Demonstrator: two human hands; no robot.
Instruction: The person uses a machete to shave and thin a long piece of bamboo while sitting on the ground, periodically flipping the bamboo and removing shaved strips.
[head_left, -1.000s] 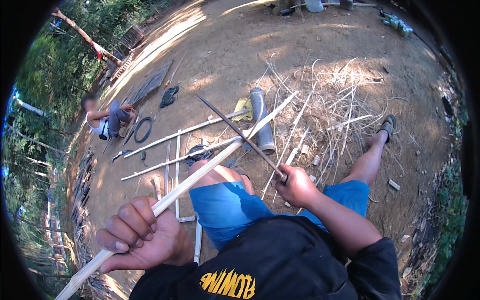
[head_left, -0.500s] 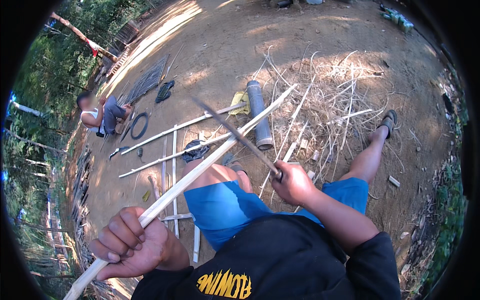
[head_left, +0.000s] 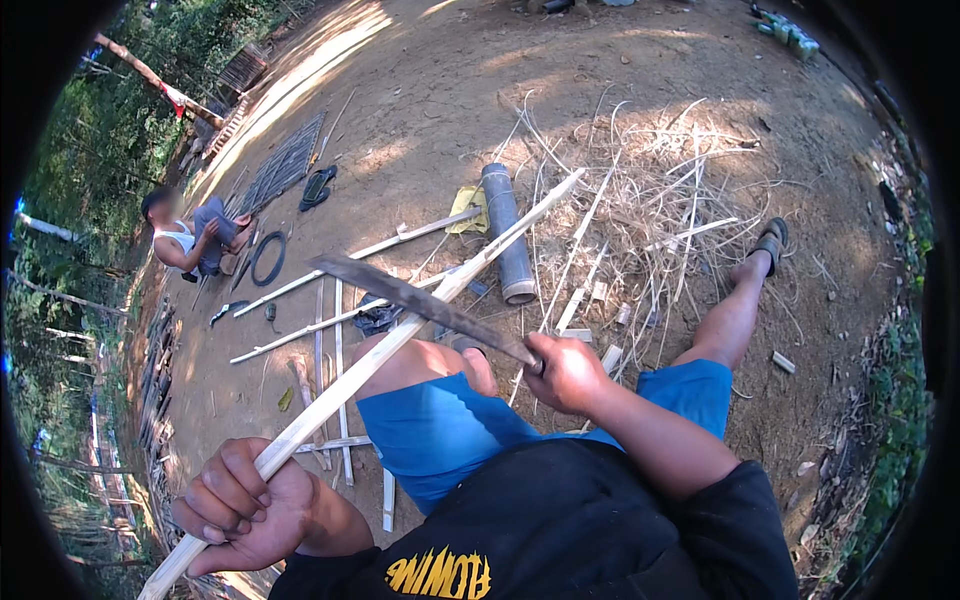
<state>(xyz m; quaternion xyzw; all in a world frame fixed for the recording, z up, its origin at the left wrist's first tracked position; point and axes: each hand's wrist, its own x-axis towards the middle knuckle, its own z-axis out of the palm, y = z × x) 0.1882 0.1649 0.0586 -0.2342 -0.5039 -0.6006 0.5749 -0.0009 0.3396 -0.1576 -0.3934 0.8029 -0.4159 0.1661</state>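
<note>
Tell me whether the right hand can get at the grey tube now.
Probably not: the right hand grips the machete, and the pale wooden strip crosses the grey tube in view.

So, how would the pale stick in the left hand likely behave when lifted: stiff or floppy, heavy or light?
The pale stick is probably stiff: it runs nearly straight well beyond the left hand. It seems fairly light for its length, since only that hand grips it. Its narrow far tip may flex more easily.
</note>
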